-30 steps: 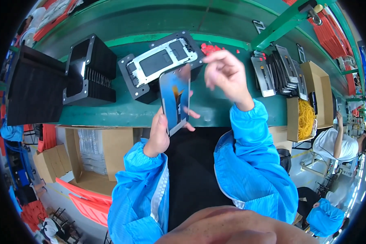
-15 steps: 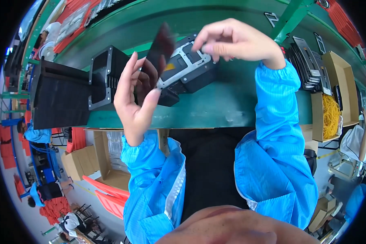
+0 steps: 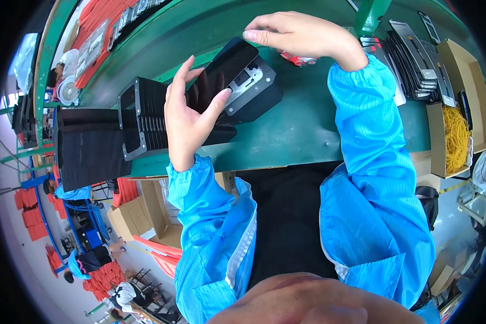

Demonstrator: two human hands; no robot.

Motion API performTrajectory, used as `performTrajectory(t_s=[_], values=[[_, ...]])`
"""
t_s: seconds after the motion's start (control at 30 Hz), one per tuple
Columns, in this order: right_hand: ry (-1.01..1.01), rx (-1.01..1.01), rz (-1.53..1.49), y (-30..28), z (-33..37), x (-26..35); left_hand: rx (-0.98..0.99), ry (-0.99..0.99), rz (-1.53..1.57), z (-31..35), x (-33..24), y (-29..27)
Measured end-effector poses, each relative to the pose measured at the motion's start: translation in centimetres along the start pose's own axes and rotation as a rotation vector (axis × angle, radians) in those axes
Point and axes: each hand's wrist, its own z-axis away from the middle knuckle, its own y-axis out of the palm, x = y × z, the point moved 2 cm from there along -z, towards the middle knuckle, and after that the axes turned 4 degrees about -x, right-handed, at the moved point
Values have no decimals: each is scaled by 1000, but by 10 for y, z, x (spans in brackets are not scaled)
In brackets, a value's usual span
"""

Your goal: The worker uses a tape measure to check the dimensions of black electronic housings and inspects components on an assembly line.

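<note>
1 dark panel [image 3: 224, 67]: thin and glossy, it slanted over a black fixture [image 3: 262, 102] and hid much of the pale metal frame [image 3: 248, 80] there; whether panel and frame touched could not be told.
Left hand [image 3: 183, 119]: closed on the panel, thumb at the near long edge, fingers toward the far side; such an edge hold probably spared the shiny face.
Right hand [image 3: 302, 35]: raised just beside the panel's upper end, fingers bent, thumb close to the index finger; whether it pinched anything could not be told; the position seemingly put that end within easy reach.
Green bench [image 3: 297, 129]: bore the fixture, set before the wearer where 2 hands could meet, likely for that reason.
Black trays [image 3: 152, 121]: stood closely stacked left of the fixture, near the left hand; the tight row presumably saved space.
Red pieces [image 3: 298, 59]: lay below the right hand, loosely heaped.
Slim plates [image 3: 413, 65]: leaned together at the right, near a cardboard box [image 3: 439, 148] of yellow bands [image 3: 455, 137]; grouped there, perhaps, to spare the middle.
</note>
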Motion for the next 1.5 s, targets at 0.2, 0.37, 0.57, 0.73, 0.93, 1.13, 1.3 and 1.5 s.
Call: performTrajectory(t_s=[0.2, 0.37, 0.57, 0.73, 0.93, 1.13, 1.3, 1.5], values=[[111, 228, 107, -1, 2, 4, 5, -4, 2, 2, -5, 1], [220, 446, 131, 8, 1, 6, 5, 106, -38, 10, -4, -3], [145, 445, 233, 12, 0, 12, 14, 100, 16, 15, 5, -6], [188, 420, 242, 15, 1, 14, -2, 81, 65, 16, 6, -5], [184, 419, 252, 16, 2, 16, 1, 72, 71, 17, 8, -3], [139, 401, 247, 14, 2, 15, -79, 183, 71, 17, 6, -24], [153, 445, 239, 12, -1, 20, 15, 63, 11, 39, 39, -41], [18, 435, 159, -5, 3, 7, 172, -112, 149, 38, 46, -42]])
